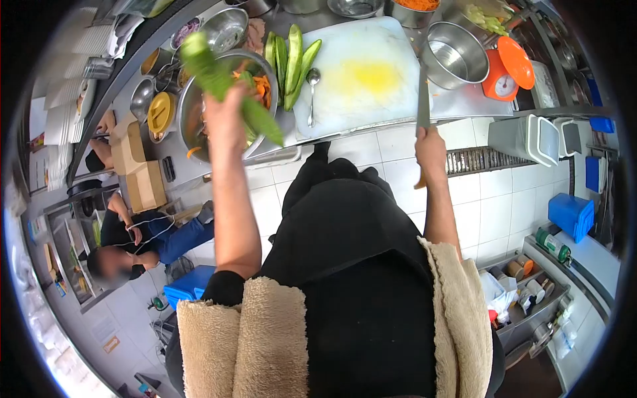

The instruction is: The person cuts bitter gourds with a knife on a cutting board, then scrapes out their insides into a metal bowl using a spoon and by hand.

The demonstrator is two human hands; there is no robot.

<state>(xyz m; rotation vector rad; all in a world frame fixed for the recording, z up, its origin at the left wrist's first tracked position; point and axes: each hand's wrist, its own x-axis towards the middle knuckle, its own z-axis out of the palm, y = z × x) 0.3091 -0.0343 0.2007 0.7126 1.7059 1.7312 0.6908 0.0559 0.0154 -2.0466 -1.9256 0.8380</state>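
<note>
Holding, both hands, with places given from the white cutting board (338, 50).

Item: left hand (227, 116), left of the board, above a large steel bowl (192, 126); fingers curled round a long green vegetable (213, 76). Motion blur; whether whole or cut, cannot tell.

Item: right hand (431, 152), off the board's near right corner; fingers pressed together round the handle of a knife (423, 99), blade pointing away along the board's right edge.

Done, by appearance: cucumber pieces (292, 60) at the board's left edge, at least some split lengthwise, pale faces showing; orange strips (263, 91) in the bowl.

Left, by judgement: the green vegetable is off the board and apart from the blade, so no cut is under way; the pieces at the left edge appear long, not chopped small.

In the way: one spoon (312, 96), lying on the board's left part, beside the cucumber pieces. Also a yellow patch (373, 76) on the board's surface, nature uncertain.

Surroundings: steel pot (458, 50) right of the board; orange scale (499, 76) beyond it; shredded orange food (417, 3) behind the board; cardboard box (142, 176) and another person (176, 239) well to its left.
</note>
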